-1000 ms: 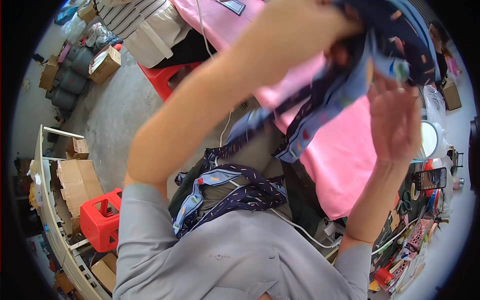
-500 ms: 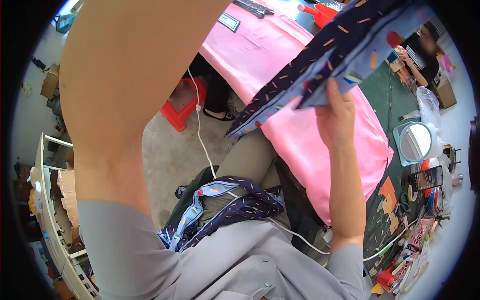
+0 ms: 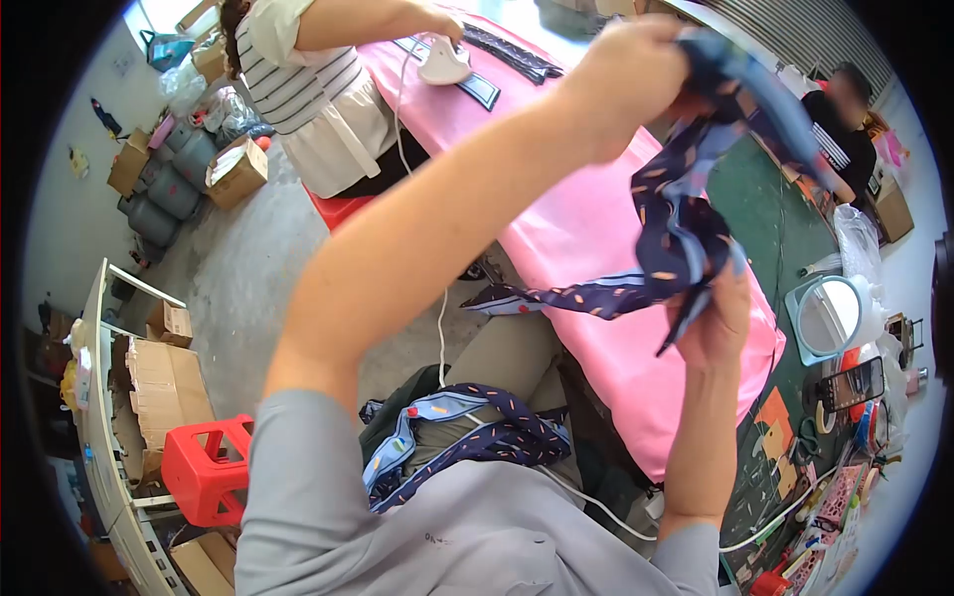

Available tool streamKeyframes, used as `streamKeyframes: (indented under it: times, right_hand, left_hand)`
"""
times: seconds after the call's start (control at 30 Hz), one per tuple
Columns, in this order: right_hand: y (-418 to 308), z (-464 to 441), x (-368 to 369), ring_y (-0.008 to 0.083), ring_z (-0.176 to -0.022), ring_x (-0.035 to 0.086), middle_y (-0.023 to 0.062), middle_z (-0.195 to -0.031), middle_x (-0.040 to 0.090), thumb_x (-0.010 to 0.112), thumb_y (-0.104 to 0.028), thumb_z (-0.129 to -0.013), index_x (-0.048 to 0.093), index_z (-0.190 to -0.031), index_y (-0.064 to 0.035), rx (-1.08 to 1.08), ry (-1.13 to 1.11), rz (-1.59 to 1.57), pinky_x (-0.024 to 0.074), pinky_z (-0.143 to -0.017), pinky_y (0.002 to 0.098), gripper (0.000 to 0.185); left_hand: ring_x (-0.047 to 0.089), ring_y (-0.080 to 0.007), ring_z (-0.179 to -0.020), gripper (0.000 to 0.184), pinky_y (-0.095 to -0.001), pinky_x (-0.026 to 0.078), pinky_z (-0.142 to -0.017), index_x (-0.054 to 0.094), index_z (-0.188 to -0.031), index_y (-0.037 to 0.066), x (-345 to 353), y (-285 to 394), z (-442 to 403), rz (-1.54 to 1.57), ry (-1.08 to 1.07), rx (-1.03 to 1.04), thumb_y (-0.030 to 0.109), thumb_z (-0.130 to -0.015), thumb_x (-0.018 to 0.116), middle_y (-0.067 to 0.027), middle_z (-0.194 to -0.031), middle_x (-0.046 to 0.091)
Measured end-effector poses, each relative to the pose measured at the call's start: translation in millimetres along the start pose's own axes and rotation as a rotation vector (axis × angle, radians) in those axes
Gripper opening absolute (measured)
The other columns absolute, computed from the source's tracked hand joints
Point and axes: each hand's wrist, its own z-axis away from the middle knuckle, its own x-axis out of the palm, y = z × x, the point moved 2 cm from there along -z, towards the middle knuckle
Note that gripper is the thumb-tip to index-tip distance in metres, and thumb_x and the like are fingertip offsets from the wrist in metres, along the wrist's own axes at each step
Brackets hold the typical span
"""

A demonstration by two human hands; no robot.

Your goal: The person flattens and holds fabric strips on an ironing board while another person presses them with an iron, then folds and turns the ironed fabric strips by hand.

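Two bare hands are working on one printed strip (image 3: 684, 214), dark navy with orange flecks and light blue edging, which is hanging twisted at 2 o'clock from the middle of the view. The left hand (image 3: 636, 84), at 1 o'clock, is keeping its grip clamped on the blurred upper part. The right hand (image 3: 717, 316), at 3 o'clock, is pinching the lower part, its grip closed on the cloth. One pointed end is reaching out toward 9 o'clock, and a shorter dark tip is dangling under the right hand.

At 6 o'clock, one printed bundle (image 3: 512, 429) of matching cloth is lying in folds across the lap; how many pieces it is holding cannot be told.

One pink cloth (image 3: 636, 397) is spreading from 12 to nearly 5 o'clock, and one green surface (image 3: 770, 214) is showing beside it. At 12 o'clock one co-worker's hand (image 3: 429, 22) is holding one white iron (image 3: 443, 65) over one flat dark-edged piece (image 3: 479, 91). A second co-worker (image 3: 840, 139) is sitting or standing at 2 o'clock.

One round-faced mirror (image 3: 830, 310) and one phone (image 3: 853, 384) are standing near 3 o'clock. Two red stools are showing, one whole stool (image 3: 204, 472) at 8 o'clock, one partly hidden stool (image 3: 336, 211) at 10.
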Motion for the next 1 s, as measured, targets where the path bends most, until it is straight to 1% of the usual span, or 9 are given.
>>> streamKeyframes:
  times: [0.07,0.13,0.2,0.3,0.47,0.63,0.67,0.8,1.0]
  right_hand:
    - [-17,-2,-1,0.0202,-0.080,0.071,0.0147,-0.106,0.071,0.063,-0.023,-0.101,0.057,-0.125,-0.0008,-0.033,0.017,-0.028,0.0609,-0.074,0.0372,0.033]
    - [-38,-8,8,0.0210,-0.098,0.070,0.0135,-0.114,0.069,0.059,-0.022,-0.104,0.058,-0.126,-0.0027,-0.160,0.030,-0.171,0.0576,-0.094,0.0380,0.029]
    - [-55,-13,6,0.0215,-0.101,0.070,0.0132,-0.115,0.068,0.059,-0.022,-0.104,0.059,-0.126,-0.0028,-0.182,-0.008,-0.181,0.0559,-0.097,0.0381,0.029]
    - [-75,-19,-2,0.0230,-0.110,0.067,0.0123,-0.118,0.067,0.056,-0.022,-0.106,0.060,-0.125,-0.0031,-0.217,-0.109,-0.206,0.0509,-0.107,0.0386,0.028]
    - [-95,-21,-25,0.0243,-0.107,0.068,0.0127,-0.116,0.068,0.053,-0.025,-0.107,0.061,-0.121,-0.0019,-0.368,0.077,-0.164,0.0519,-0.106,0.0374,0.029]
    - [-75,-15,-2,0.0232,-0.108,0.068,0.0162,-0.118,0.067,0.052,-0.026,-0.108,0.062,-0.118,0.0000,-0.271,0.064,-0.194,0.0552,-0.101,0.0356,0.030]
    - [-70,-14,3,0.0232,-0.108,0.068,0.0162,-0.118,0.067,0.052,-0.026,-0.108,0.062,-0.118,0.0000,-0.273,0.064,-0.193,0.0552,-0.101,0.0356,0.030]
    - [-49,-7,22,0.0226,-0.107,0.068,0.0166,-0.117,0.067,0.051,-0.026,-0.108,0.061,-0.118,0.0006,-0.043,-0.124,-0.060,0.0594,-0.091,0.0325,0.030]
    - [-57,1,19,0.0238,-0.092,0.073,0.0197,-0.114,0.068,0.053,-0.025,-0.107,0.061,-0.111,0.0004,-0.092,0.055,0.011,0.0617,-0.081,0.0321,0.027]
  left_hand:
    - [0.058,-0.0129,-0.068,0.019,-0.0257,0.047,-0.058,0.067,-0.107,0.005,0,-15,46,-0.062,0.076,-0.119,0.013,-0.091,0.058,-0.0054,-0.080,0.064]
    - [0.057,-0.0084,-0.070,0.026,-0.0202,0.044,-0.061,0.066,-0.117,0.005,4,-39,82,0.034,-0.101,-0.251,0.019,-0.095,0.063,-0.0019,-0.079,0.063]
    - [0.054,-0.0084,-0.066,0.024,-0.0218,0.042,-0.056,0.064,-0.115,0.008,11,-54,113,0.169,-0.298,-0.473,0.023,-0.096,0.064,-0.0012,-0.077,0.059]
    - [0.050,-0.0079,-0.063,0.023,-0.0216,0.040,-0.055,0.062,-0.112,0.007,39,-66,150,0.229,-0.406,-0.456,0.021,-0.095,0.065,0.0008,-0.074,0.058]
    - [0.052,-0.0066,-0.066,0.030,-0.0193,0.041,-0.059,0.059,-0.123,0.006,39,-77,146,-0.315,-0.604,-0.443,0.010,-0.094,0.064,0.0027,-0.077,0.059]
    - [0.057,-0.0080,-0.070,0.025,-0.0200,0.045,-0.061,0.060,-0.116,0.002,43,-64,120,0.081,-0.053,-0.433,0.006,-0.092,0.064,-0.0014,-0.085,0.067]
    - [0.057,-0.0080,-0.070,0.025,-0.0200,0.045,-0.061,0.060,-0.116,0.002,48,-65,116,0.082,-0.056,-0.432,0.006,-0.092,0.064,-0.0014,-0.085,0.067]
    - [0.059,-0.0090,-0.077,0.023,-0.0222,0.050,-0.067,0.062,-0.112,0.002,66,-61,101,0.120,0.016,0.150,0.001,-0.089,0.064,-0.0020,-0.093,0.067]
    - [0.060,-0.0141,-0.078,0.036,-0.0280,0.052,-0.070,0.066,-0.112,0.000,51,-52,68,0.021,-0.043,0.002,-0.011,-0.080,0.056,-0.0058,-0.089,0.066]
